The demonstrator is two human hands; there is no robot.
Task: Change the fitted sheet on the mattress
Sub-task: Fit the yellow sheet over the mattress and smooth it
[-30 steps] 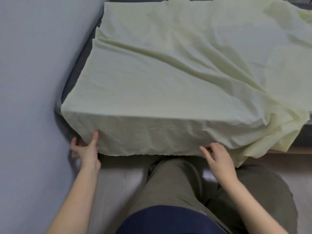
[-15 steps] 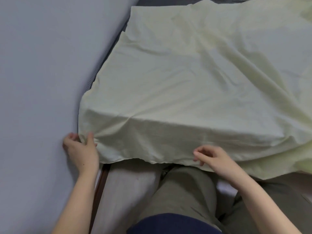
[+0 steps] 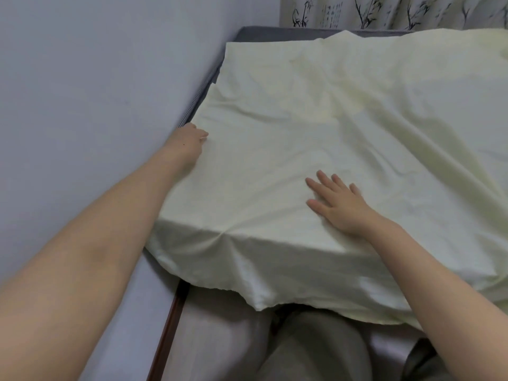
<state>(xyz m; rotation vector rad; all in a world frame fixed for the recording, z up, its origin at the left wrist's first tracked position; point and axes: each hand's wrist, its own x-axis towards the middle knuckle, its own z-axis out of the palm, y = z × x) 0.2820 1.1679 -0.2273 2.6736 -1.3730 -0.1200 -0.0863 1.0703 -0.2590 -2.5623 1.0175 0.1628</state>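
A pale yellow-green sheet (image 3: 316, 127) lies spread over the dark grey mattress (image 3: 258, 34), and its near edge hangs down over the mattress end. My left hand (image 3: 189, 141) is at the sheet's left edge beside the wall, fingers curled onto the fabric; whether they pinch it is not visible. My right hand (image 3: 338, 204) lies flat on top of the sheet near the front edge, with its fingers spread and straight. The mattress shows only as a grey strip along the wall and at the far end.
A pale grey wall (image 3: 96, 92) runs close along the mattress's left side. A curtain (image 3: 384, 9) with a bamboo print hangs behind the far end. My legs in grey trousers (image 3: 302, 347) stand against the near end, next to a brown skirting strip (image 3: 167, 325).
Both hands rose from the sheet's hanging lower edge onto the mattress top. The left hand went forward along the wall side; the right opened flat on the sheet. The view lifted.
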